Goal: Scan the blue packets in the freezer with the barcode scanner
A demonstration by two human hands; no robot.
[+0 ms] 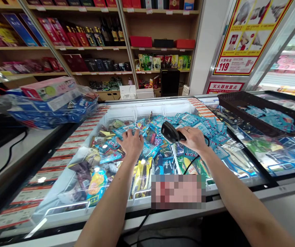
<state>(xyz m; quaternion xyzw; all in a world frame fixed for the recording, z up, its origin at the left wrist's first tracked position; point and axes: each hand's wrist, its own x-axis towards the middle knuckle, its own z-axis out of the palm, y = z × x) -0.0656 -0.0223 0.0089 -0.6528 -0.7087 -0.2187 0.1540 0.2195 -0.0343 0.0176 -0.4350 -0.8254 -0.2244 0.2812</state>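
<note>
My right hand [195, 139] is closed around the handle of a black barcode scanner [171, 132], whose head points left over the freezer. A black cable runs from the scanner down toward the front edge. My left hand [132, 142] is open with fingers spread, over light-blue packets [123, 130] on the freezer's glass top; whether it presses on one I cannot tell. More light-blue packets [188, 119] lie heaped behind and beside the scanner. Under the glass, colourful wrapped goods [142, 171] fill the chest freezer [126, 109].
On the left stands a plastic-wrapped stack of blue boxes [52, 106] with a pink box [50, 87] on top. A brown basket [260, 120] holding blue packets rests on the right. Shelves [93, 48] of goods line the back. A blurred patch covers part of the front edge.
</note>
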